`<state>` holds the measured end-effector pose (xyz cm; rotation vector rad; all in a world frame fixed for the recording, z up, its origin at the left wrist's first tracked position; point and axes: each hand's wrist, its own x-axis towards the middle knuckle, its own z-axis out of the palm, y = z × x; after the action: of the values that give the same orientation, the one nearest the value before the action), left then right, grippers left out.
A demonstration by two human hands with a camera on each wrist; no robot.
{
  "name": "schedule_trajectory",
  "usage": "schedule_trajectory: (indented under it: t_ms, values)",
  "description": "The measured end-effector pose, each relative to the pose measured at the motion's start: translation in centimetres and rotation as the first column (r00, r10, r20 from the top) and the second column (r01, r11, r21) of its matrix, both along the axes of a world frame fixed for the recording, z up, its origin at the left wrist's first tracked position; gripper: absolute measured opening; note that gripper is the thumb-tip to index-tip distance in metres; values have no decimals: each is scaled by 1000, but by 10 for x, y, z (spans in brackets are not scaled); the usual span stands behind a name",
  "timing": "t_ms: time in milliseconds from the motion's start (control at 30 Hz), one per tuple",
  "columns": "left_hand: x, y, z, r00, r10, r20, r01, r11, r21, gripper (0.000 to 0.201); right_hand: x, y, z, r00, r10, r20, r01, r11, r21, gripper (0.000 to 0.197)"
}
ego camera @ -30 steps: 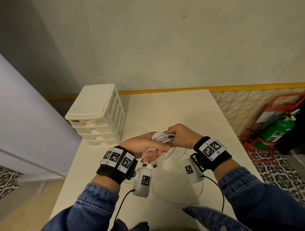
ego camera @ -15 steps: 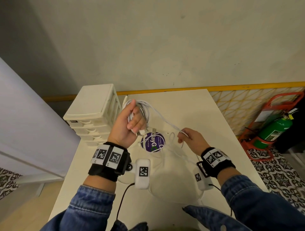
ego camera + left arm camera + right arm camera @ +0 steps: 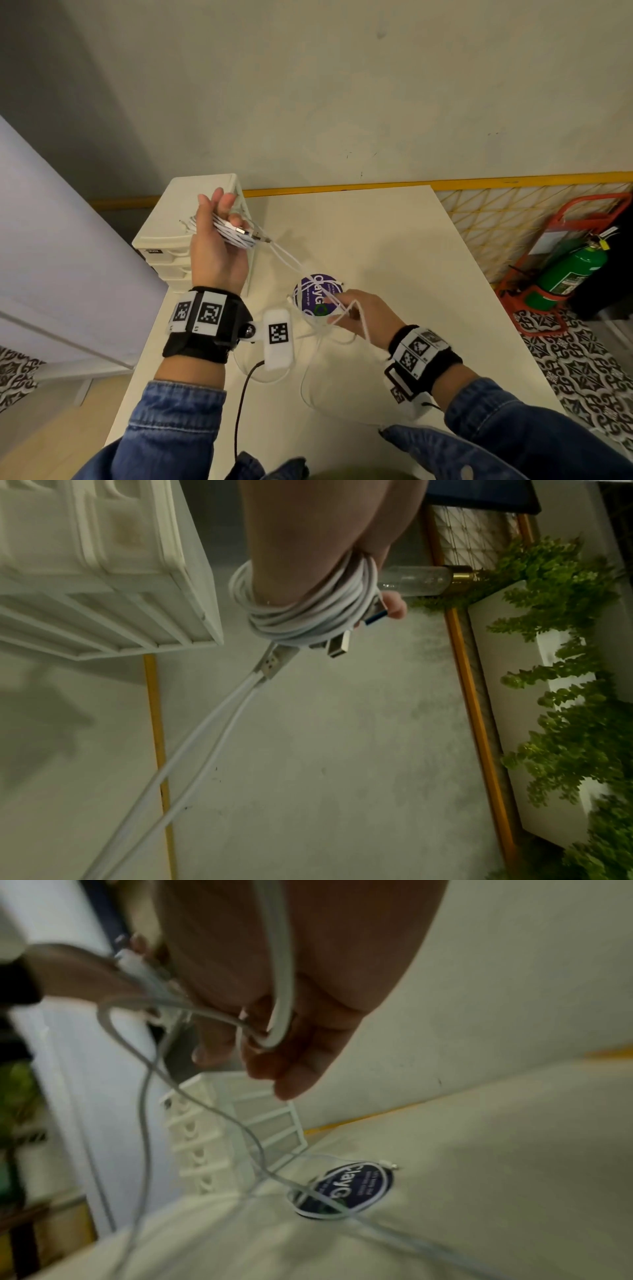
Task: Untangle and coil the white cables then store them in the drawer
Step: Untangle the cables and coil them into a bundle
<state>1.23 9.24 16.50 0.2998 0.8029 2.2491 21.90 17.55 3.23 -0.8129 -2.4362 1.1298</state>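
Head view: left hand grips coiled white cables.

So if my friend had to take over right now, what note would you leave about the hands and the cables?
Left hand: raised beside the drawer unit, gripping a coil of white cable wound round it, plugs dangling.
Right hand: low over the table, loose cable strands looped through its fingers.
Two strands run taut between the hands, crossing a purple round sticker.
Done: part of the cable is coiled.
Left: untangle and wind the rest, then put it in a drawer; all look closed.
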Motion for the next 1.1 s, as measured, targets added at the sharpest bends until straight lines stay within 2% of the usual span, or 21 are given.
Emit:
schedule_trajectory:
  t_ms: [33,67,133,233,333,433,500,567,633,733,800,833,900,933,1000,1100]
  values:
    - [-1,-1,0,1000,17,-18,-17,1000,-19,24,1,1,0,1000,-6,10,6,1000,26,28]
    - [-1,-3,1,998,41,-41,-43,998,-44,22,3,2,0,999,-37,-22,36,999,-16,26]
    - [-4,-6,3,989,108,-103,-117,989,-90,16,11,9,3,989,-108,-98,89,981,-175,21]
    - [-7,-9,9,971,180,-159,-200,972,-121,9,26,27,0,972,-226,-66,188,914,-359,26]
    - [-5,-9,9,970,183,-162,-206,969,-139,7,43,43,-11,925,-378,30,363,859,-360,24]
    - [3,-4,2,976,77,-202,-115,976,-184,10,53,52,-17,862,-497,99,504,820,-273,28]
    - [9,2,-5,971,-37,-238,-20,973,-232,14,46,51,-9,868,-492,64,494,846,-201,28]
    - [18,9,-10,945,-172,-279,88,953,-290,13,30,45,7,896,-442,-48,431,890,-148,32]
    - [28,15,-14,905,-300,-302,185,916,-356,18,11,37,24,921,-363,-139,345,929,-135,42]
    - [45,18,-17,836,-449,-316,297,854,-427,26,-19,28,39,950,-243,-196,213,964,-160,69]
    - [55,19,-16,799,-522,-297,370,818,-441,30,-35,23,45,961,-171,-218,126,971,-204,76]
    - [59,18,-14,787,-552,-275,414,803,-427,31,-40,22,45,959,-156,-238,95,964,-249,68]
    - [60,17,-9,761,-605,-236,510,781,-359,35,-42,19,45,927,-210,-310,84,923,-376,27]
    - [57,16,-8,747,-630,-213,555,767,-321,38,-39,18,44,900,-260,-349,104,907,-409,13]
    - [50,13,-8,722,-673,-159,630,735,-251,42,-30,20,42,872,-318,-373,178,914,-363,23]
    - [46,9,-13,692,-713,-116,695,701,-158,44,-21,25,42,874,-302,-380,168,923,-346,21]
